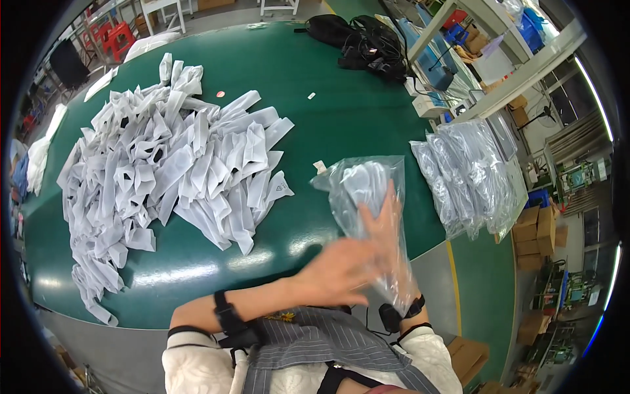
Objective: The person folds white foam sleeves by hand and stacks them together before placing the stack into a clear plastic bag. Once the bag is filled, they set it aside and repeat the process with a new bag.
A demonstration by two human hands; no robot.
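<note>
Within a clear plastic bag (pixel 340 200) lies a bundle of folded white pieces (pixel 365 180). My right hand (pixel 382 226) reaches into this bag as far as the wrist, its thumb and a finger spread over the bundle and gripping it. The bag's near end hangs around my right wrist. My left hand (pixel 338 270) crosses in front, beside the bag, blurred by motion; its thumb stands apart from the other fingers, and nothing shows in it. To the left, a large heap of similar white folded strips (pixel 157 157) covers much of the green table (pixel 315 125).
Several filled clear bags (pixel 469 177) lie stacked at the table's right edge. Black bags and cables (pixel 364 43) sit at the far right corner. A small white box (pixel 428 105) stands near the shelf post. Small paper scraps (pixel 311 96) dot the tabletop.
</note>
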